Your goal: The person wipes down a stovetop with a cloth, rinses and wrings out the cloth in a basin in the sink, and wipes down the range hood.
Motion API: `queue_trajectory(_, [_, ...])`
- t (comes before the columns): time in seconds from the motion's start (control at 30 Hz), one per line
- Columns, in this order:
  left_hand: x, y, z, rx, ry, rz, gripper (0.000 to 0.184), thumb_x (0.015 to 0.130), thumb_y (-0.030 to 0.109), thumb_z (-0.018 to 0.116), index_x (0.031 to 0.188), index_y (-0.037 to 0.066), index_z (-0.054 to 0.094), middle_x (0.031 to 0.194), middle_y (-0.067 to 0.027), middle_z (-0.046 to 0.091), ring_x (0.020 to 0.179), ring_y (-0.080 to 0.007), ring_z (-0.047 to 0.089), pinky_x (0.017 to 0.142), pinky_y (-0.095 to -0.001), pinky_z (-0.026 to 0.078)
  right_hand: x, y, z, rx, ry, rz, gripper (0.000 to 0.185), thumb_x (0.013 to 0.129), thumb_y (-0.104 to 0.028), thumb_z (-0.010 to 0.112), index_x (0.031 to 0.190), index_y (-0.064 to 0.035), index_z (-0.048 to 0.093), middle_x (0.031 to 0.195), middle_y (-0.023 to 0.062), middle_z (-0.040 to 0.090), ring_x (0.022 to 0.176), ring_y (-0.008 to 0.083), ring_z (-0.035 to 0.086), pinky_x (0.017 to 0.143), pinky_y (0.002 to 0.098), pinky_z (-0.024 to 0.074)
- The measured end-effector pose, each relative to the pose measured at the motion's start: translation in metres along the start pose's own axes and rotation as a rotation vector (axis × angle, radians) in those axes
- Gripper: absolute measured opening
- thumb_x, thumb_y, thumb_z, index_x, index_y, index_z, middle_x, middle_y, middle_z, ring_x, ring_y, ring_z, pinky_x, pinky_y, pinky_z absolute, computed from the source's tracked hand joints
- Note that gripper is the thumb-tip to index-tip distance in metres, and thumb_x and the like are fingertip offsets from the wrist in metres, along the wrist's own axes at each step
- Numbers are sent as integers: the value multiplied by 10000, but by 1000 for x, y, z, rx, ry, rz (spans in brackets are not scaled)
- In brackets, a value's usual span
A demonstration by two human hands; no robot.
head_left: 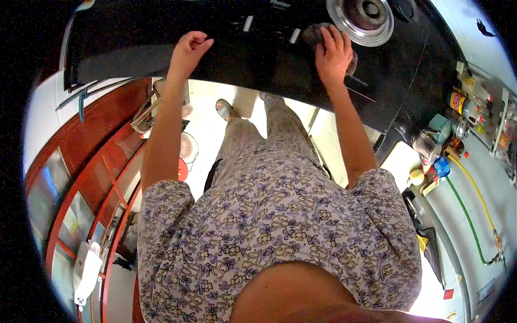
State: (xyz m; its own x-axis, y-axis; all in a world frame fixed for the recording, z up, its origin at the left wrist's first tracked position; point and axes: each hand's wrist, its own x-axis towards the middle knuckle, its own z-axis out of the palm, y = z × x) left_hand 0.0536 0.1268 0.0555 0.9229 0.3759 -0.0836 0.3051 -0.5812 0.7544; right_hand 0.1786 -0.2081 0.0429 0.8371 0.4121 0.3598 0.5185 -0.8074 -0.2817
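Observation:
My right hand (334, 56) presses down on a dark grey-brown cloth (353, 65), which lies on the black glass top of a gas stove (274, 64). The cloth bunches out on both sides of my fingers, just beside the round metal burner (369, 20). Over the left part of the stove I hold my left hand (189, 51) with the fingers loosely bent and the thumb apart from them. Nothing shows between those fingers. Two short pale marks or knobs (248, 23) sit on the black surface between my hands.
To the right, a white counter (401, 164) carries bottles (464, 104) and jars. Yellow (474, 180) and green (462, 200) hoses run along the wall there. A red-framed glazed cabinet (81, 185) stands at the left. Below the stove, a slippered foot (223, 109) rests on the pale floor.

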Motion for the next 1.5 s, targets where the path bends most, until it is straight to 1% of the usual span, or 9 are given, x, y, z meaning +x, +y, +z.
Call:
queue_trajectory(0.23, [-136, -65, 5, -218, -63, -253, 239, 804, 198, 633, 930, 0, 588, 814, -66, 622, 723, -132, 576, 664, -261, 465, -43, 30, 6, 104, 93, -61, 434, 674, 25, 488, 1074, -124, 565, 1168, 64, 525, 1122, 334, 427, 964, 417, 333])
queue_trajectory(0.37, [-257, -152, -16, -471, -113, -724, 193, 823, 203, 606, 916, 35, 593, 799, -31, 605, 689, -110, 558, 592, -261, 470, -53, -34, 12, 22, 187, -3, 437, 628, 51, 460, 1024, -93, 574, 1131, 71, 544, 1110, 331, 434, 968, 437, 319])
queue_trajectory(0.6, [-358, -197, -60, -667, -124, -966, 243, 828, 243, 590, 981, 57, 557, 868, -22, 600, 737, -109, 555, 648, -259, 445, -42, -152, 81, 377, 236, -186, 394, 510, 69, 479, 836, -81, 641, 1004, 82, 611, 963, 316, 521, 847, 402, 409])
queue_trajectory(0.8, [-375, -232, -56, -855, -117, -954, 229, 832, 224, 575, 1007, 77, 561, 910, -21, 609, 757, -118, 563, 681, -272, 442, -50, -242, 59, 748, -67, -213, 443, 572, 126, 423, 906, -99, 606, 1090, 56, 577, 1113, 275, 449, 981, 388, 339])
queue_trajectory(1.03, [-421, -227, -44, -844, -40, -1042, 210, 833, 220, 568, 984, 73, 563, 846, -34, 603, 653, -107, 543, 590, -252, 442, -93, -54, -44, 706, 141, 363, 417, 621, 105, 388, 963, -9, 597, 1129, 124, 548, 1095, 244, 486, 978, 353, 355])
queue_trajectory(1.07, [-428, -226, -40, -806, -45, -1055, 207, 835, 218, 566, 981, 71, 563, 840, -35, 603, 635, -105, 537, 570, -247, 439, -97, -29, -56, 844, 315, 245, 295, 717, 31, 527, 1000, -26, 589, 1090, 117, 563, 1025, 230, 531, 890, 332, 438])
queue_trajectory(1.17, [-436, -202, -33, -739, 55, -1145, 198, 835, 198, 558, 983, 67, 561, 825, -38, 607, 640, -114, 555, 561, -247, 452, -155, 107, -36, 304, 291, 414, 331, 650, 55, 507, 963, -25, 582, 1096, 120, 557, 1037, 284, 510, 911, 392, 402])
queue_trajectory(1.27, [-455, -209, -19, -875, 103, -1167, 198, 831, 171, 553, 997, 63, 560, 836, -49, 618, 704, -140, 596, 594, -259, 481, -157, 79, -35, -253, 323, 390, 363, 632, 41, 502, 980, -27, 575, 1081, 121, 554, 1044, 310, 473, 907, 425, 363])
queue_trajectory(1.5, [-441, -192, -8, -835, 74, -1103, 222, 836, 177, 558, 1019, 52, 548, 883, -59, 614, 740, -136, 591, 623, -261, 473, -115, 20, 18, -416, 554, 602, 305, 623, -58, 525, 922, -48, 579, 953, 107, 564, 965, 323, 486, 855, 445, 374])
